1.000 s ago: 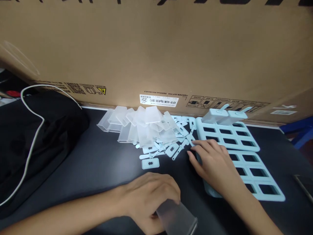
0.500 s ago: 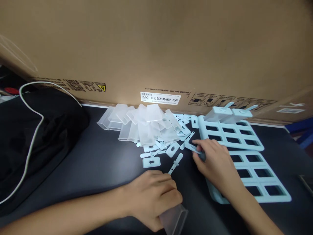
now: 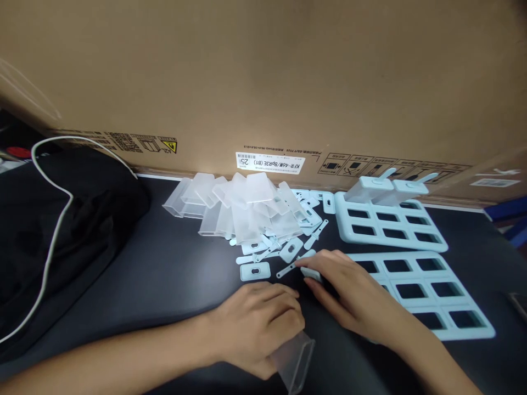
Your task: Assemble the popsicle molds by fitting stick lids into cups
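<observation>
At our far left a white cable (image 3: 61,216) loops across a black cloth (image 3: 84,241); we would watch that loop, since a sleeve catching it could drag the cloth toward the work. Next comes a heap of clear cases (image 3: 245,211), stacked loosely at odd angles, so pulling one from underneath could bring the rest sliding down over the pale blue parts beside it. A loose lid (image 3: 254,271) lies in front of the heap, near our left hand (image 3: 261,323), where a careless knuckle might push it away. That hand is curled firmly around one clear case (image 3: 294,359), held low above the dark table with its rim tipped toward the lower right; too hard a squeeze could flex the thin walls, too slack a one could let it slip. Our right hand (image 3: 349,291) seems to pinch a small pale blue piece (image 3: 311,274) between thumb and fingers, while its index fingertip meets a flat stick (image 3: 286,270) on the table. Managing both at once, we judge, risks dropping the piece or sending the stick skidding. Behind that wrist the front tray (image 3: 422,275) could be nudged by our forearm, and a shove against the back tray (image 3: 376,224) could rock the two capped cases (image 3: 373,184) standing upright in it.
</observation>
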A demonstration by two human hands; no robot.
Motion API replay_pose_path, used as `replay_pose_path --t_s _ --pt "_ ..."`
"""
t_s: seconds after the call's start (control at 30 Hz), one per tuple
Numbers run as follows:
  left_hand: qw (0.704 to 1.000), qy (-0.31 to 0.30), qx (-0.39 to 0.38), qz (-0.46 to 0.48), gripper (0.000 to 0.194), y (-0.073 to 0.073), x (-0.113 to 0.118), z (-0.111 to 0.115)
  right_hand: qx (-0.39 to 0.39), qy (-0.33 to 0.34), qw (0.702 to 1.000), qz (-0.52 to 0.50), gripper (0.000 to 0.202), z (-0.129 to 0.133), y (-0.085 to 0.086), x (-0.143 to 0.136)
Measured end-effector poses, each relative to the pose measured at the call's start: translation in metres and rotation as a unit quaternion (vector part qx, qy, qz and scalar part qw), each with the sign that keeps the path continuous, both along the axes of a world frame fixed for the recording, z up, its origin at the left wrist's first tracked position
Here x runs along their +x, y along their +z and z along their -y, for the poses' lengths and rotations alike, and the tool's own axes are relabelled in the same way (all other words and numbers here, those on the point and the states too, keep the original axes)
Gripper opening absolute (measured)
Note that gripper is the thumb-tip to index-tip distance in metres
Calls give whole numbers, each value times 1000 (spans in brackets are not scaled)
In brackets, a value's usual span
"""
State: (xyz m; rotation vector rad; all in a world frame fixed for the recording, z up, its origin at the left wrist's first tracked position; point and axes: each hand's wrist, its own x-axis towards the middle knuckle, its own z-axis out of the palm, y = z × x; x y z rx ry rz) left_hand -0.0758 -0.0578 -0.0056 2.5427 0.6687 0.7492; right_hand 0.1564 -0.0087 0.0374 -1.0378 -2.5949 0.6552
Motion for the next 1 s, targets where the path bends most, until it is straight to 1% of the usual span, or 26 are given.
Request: replay_pose_path --t_s 0.13,0.2,0.27,0.33,0.4,0.47,0.5,0.57,0.67,0.73,0.8,0.9,1.0 --pt "998 -43 20 -29 25 1 0 0 61 -60 995 48 20 -9 -8 10" --pt "998 -50 18 -30 25 1 1 0 92 -89 990 52 18 -12 -8 13" --pt "1000 -30 -2 -3 26 2 2 0 108 -110 988 6 12 -12 -6 14" --pt "998 11 -25 54 30 3 4 -1 88 -122 986 -70 10 -10 -2 12" --pt "991 58 -32 116 44 4 6 -2 34 -125 982 -135 14 -5 4 8" --pt "983 97 -21 156 64 4 7 -3 -42 -129 976 -173 18 0 10 5" --pt "980 111 -16 163 72 4 8 -3 -86 -133 970 -186 18 3 14 3" --pt "978 119 -14 168 82 2 9 -3 -187 -132 951 -209 17 8 20 0" --pt "975 120 -6 187 85 -2 9 -2 -330 -73 911 -235 19 12 27 -4" --pt "972 124 8 197 84 -3 9 -1 -384 -41 888 -252 24 12 27 -6" --pt "972 119 19 200 83 -3 9 -1 -417 -36 867 -271 25 12 25 -6" --pt "973 106 26 204 78 0 9 -3 -453 -55 837 -302 20 13 16 -5" --pt "971 127 21 201 74 2 9 -4 -465 -78 809 -351 23 17 9 -7"
